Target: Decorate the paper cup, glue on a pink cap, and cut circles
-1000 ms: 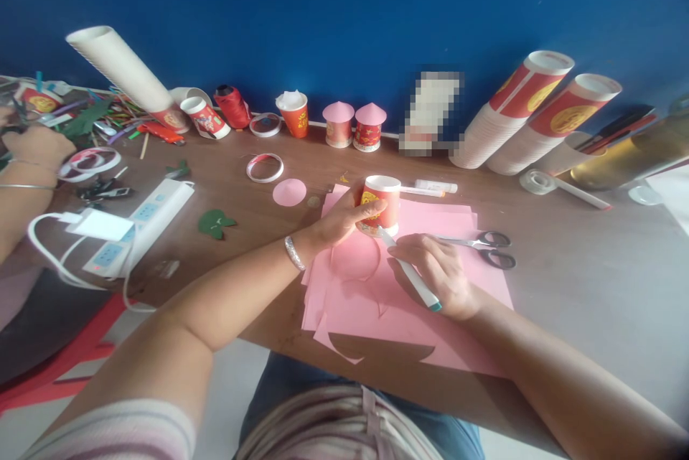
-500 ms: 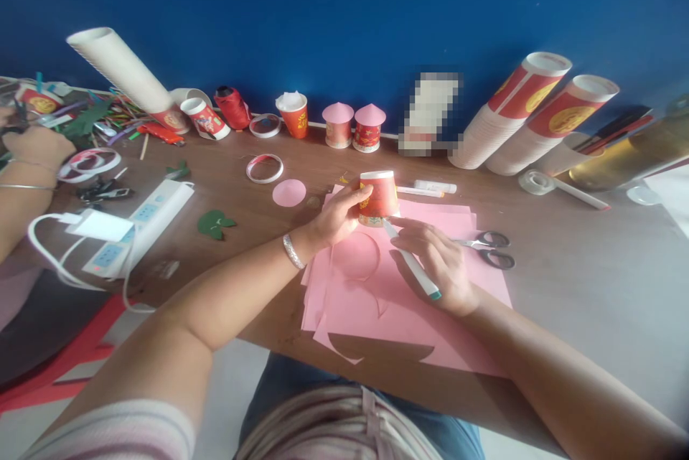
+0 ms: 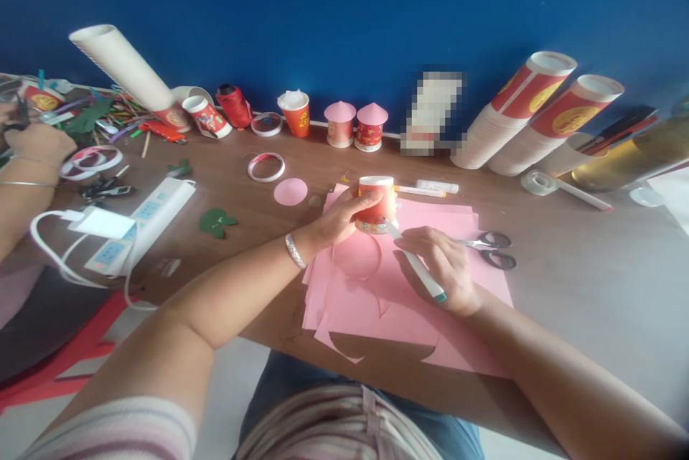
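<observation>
A red paper cup [image 3: 377, 203] with a white upper edge and a patterned lower band is gripped by my left hand [image 3: 344, 216], thumb across its front. My right hand [image 3: 442, 259] is closed around a white marker [image 3: 421, 273] with a green end, whose tip meets the cup's lower right side. Under both hands lies a stack of pink paper [image 3: 403, 309] with round outlines and cut edges. Scissors [image 3: 494, 250] with dark handles rest on the stack's right edge. A pink paper disc [image 3: 291, 191] lies to the left of the cup.
Two cups with pink cone tops [image 3: 371, 128] stand by the blue wall, with tall cup stacks [image 3: 517, 112] to their right. On the left are a power strip [image 3: 143, 230], green cutouts [image 3: 216, 222] and another person's hand [image 3: 46, 148]. Tape rolls [image 3: 265, 167] lie behind.
The cup has turned a little in my left hand and tilted, so its top opening now faces me more. The marker has shifted slightly with my right hand.
</observation>
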A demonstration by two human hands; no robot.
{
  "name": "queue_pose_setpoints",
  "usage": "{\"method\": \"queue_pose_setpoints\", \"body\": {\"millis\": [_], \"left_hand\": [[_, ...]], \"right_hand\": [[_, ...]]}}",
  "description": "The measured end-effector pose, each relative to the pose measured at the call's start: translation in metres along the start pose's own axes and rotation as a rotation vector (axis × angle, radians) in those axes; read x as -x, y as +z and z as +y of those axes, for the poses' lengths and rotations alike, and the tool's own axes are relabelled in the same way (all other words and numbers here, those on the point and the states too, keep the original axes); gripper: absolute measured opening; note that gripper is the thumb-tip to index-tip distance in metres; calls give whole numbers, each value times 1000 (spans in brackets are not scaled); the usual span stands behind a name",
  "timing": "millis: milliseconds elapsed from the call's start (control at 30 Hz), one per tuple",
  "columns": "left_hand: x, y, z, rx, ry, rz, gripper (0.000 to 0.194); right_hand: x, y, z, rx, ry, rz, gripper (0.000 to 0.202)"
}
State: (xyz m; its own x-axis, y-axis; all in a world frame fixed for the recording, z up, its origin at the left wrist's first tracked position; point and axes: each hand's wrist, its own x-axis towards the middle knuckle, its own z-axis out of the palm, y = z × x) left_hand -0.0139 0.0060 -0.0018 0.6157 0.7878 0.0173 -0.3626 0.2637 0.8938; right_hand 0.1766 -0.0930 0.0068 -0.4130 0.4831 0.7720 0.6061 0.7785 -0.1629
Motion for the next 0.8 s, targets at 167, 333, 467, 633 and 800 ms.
{"method": "queue_pose_setpoints", "body": {"millis": [167, 333, 467, 633, 800], "left_hand": [[0, 0, 1, 5, 16, -19, 46], [0, -1, 1, 16, 28, -31, 43], [0, -2, 0, 43, 65, -22, 34], [1, -3, 1, 53, 49, 37, 33], [1, -1, 4, 81, 24, 24, 34]], "right_hand": [[2, 0, 2, -10, 3, -13, 24], [4, 0, 2, -18, 6, -14, 23], [3, 0, 2, -11, -2, -6, 23], [1, 0, 1, -8, -2, -2, 23], [4, 1, 3, -36, 3, -15, 26]]}}
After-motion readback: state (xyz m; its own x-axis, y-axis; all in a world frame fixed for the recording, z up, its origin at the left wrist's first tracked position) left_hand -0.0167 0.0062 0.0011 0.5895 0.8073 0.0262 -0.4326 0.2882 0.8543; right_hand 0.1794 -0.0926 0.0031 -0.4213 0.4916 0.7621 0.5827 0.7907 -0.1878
